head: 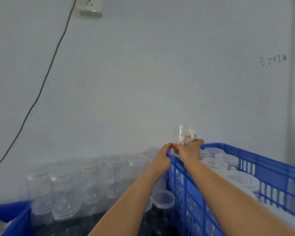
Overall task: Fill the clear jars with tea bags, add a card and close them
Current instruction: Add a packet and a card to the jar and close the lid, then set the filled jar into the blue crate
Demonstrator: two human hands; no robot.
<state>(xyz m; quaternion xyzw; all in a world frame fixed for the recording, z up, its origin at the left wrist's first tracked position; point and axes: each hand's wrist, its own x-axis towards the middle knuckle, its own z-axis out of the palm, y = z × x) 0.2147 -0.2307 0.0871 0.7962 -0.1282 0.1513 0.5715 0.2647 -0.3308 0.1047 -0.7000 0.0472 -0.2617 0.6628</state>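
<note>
A clear jar [184, 134] with pale tea bags inside stands out above the far left corner of the blue crate [245, 150]. My right hand [189, 150] grips the jar's lower part from behind. My left hand [160, 158] is beside it at the crate corner, its curled fingertips meeting the jar's lower left edge. The jar's base is hidden by my hands, and I cannot tell whether a lid is on it. Several closed jars [215, 163] with translucent lids fill the crate.
Several empty clear jars [92, 181] are stacked along the white wall on the left. A loose lid [163, 199] lies beside the crate. The corner of another blue crate [12, 217] shows at bottom left. A black cable [41, 89] hangs from a wall socket.
</note>
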